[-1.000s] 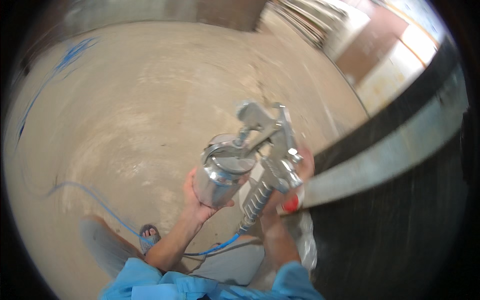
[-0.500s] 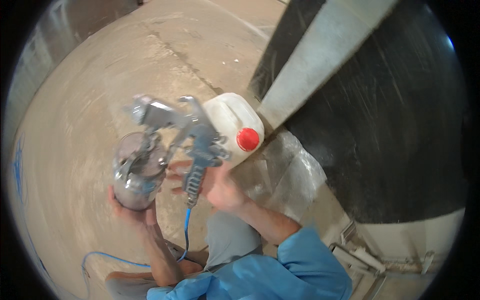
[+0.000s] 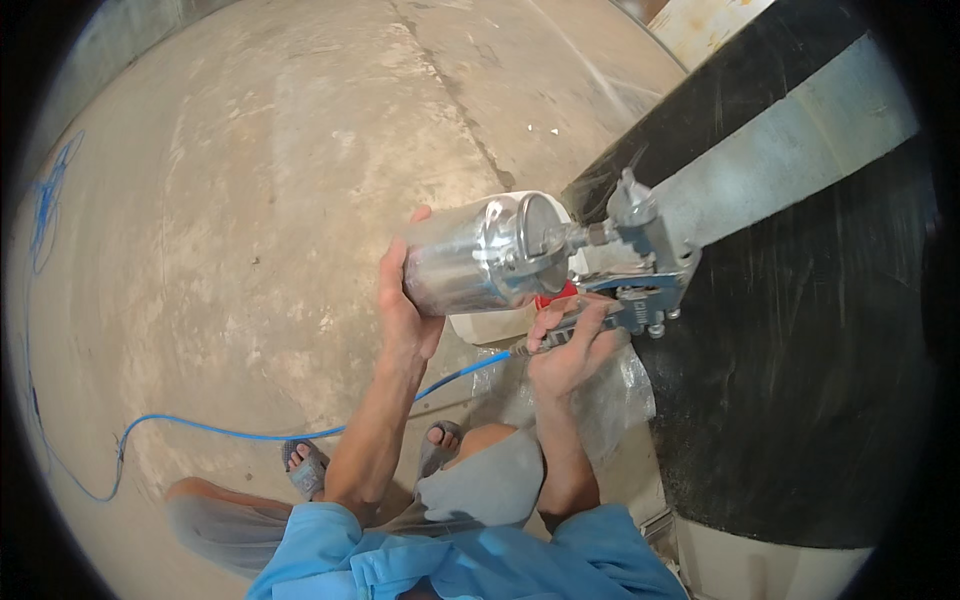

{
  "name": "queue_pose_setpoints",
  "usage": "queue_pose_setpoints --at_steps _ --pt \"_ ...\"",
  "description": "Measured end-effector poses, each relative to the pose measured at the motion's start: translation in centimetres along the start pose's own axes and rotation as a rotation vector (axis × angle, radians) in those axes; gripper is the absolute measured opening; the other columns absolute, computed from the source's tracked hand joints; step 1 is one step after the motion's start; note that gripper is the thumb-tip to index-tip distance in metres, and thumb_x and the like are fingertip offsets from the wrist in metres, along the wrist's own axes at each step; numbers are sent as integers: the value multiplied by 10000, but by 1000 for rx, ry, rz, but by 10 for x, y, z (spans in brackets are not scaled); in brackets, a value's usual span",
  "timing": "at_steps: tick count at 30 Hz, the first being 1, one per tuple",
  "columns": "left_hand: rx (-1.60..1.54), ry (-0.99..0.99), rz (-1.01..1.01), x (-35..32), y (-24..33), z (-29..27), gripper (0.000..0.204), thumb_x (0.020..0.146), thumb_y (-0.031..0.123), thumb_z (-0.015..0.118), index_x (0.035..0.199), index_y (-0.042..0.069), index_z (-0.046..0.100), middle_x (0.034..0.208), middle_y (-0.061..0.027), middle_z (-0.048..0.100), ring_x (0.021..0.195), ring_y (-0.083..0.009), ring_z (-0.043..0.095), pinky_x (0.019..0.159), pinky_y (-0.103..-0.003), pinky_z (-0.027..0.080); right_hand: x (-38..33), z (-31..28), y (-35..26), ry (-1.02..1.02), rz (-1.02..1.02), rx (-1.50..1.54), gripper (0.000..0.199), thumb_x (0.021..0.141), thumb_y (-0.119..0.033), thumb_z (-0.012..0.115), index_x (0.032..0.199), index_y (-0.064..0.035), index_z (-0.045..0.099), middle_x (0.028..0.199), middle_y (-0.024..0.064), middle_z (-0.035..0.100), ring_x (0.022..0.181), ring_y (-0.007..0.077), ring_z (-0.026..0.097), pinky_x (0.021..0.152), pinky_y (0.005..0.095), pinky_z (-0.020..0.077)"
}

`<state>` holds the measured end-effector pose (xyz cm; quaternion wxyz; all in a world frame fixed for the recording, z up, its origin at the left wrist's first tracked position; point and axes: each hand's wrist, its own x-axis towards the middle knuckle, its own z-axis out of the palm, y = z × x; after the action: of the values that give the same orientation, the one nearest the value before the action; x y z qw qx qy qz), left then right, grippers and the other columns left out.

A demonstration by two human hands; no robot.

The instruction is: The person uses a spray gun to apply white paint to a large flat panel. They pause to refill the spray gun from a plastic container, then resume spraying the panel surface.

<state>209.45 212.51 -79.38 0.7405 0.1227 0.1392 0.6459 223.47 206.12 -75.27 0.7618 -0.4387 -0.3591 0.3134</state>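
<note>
spray gun (image 3: 650, 296) tipped sideways since earlier; left grip (image 3: 408, 322) around metal cup (image 3: 455, 260), right grip (image 3: 572, 350) holding handle (image 3: 562, 336).

Spray cup (image 3: 450, 262): glossy metal | beneath cup: smooth plastic jug (image 3: 490, 327) | left of cup: rough, matt concrete floor (image 3: 240, 290)

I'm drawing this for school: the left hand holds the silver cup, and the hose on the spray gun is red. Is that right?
Not quite: the hose on the spray gun is blue, not red, as the head view shows. The left hand does hold the silver cup.
</note>
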Motion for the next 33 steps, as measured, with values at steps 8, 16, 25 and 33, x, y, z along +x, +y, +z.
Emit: queue_pose_setpoints --at_steps 8,16,25,33 --pt "492 19 55 22 -10 -16 709 954 475 544 1503 61 370 1486 -145 436 1393 -285 384 1142 -448 310 20 -3 1 -21 -46 -83 343 1052 -359 451 917 -44 460 653 54 511 468 130 472 388 254 364" --pt "1177 -265 450 -18 33 -46 1056 630 326 907 1478 19 358 1447 -195 392 1323 -325 435 1098 -435 362 20 -1 -1 -83 256 43 317 1065 -358 415 955 -65 465 639 58 490 470 147 473 372 268 363" --pt "916 -135 745 -45 1 -72 1057 659 418 854 1484 43 310 1359 -183 434 1280 -292 455 1055 -436 393 -12 -29 42 1 431 126 353 1036 -429 481 957 -85 482 634 64 498 467 171 479 361 288 349" --pt "519 11 396 -22 -31 -85 832 817 484 699 1433 52 346 1319 -116 438 1234 -249 449 1071 -389 339 -9 -25 50 86 299 44 280 1035 -337 485 959 -68 467 614 56 500 465 147 491 371 276 350"
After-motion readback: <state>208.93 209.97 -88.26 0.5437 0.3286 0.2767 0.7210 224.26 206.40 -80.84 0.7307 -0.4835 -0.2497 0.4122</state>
